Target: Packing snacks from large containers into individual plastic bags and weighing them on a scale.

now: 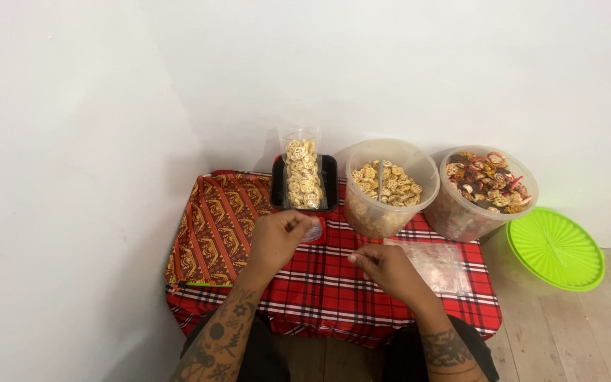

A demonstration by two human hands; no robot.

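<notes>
Noted at the low table, on the plaid cloth:

- Left hand: fingers curled in and drawn together, tips just beside a small clear piece lying on the cloth. Touching or merely next to it: cannot tell.
- Right hand: thumb and forefinger pinched together, pointing toward the left hand. Nothing discernible in the pinch; possibly thin clear film, too faint to confirm.
- Stack of clear bags: flat on the cloth, just beside the right hand, in front of the two tubs.
- Filled pouch: upright-leaning in a black tray, behind the left hand.
- Pale-snack tub, with a spoon handle standing in it; mixed-snack tub to its right; both open.
- Green lid: on the floor, right of the table.
- Striped cloth over the table's left end.

Handling assessment of the bags, judged from appearance only:

- Very light, thin, limp; no stiffness to speak of.
- Slippery film, likely clinging sheet to sheet, so hard to separate singly.
- Not breakable, but easily creased or torn at the mouth.
- Best taken at a corner or the open edge, pinched between thumb and forefinger, then rubbed to part the layers.
- Filled pouch by contrast: contents brittle, prone to crushing; better held at the sides near the base, not squeezed mid-body.
</notes>
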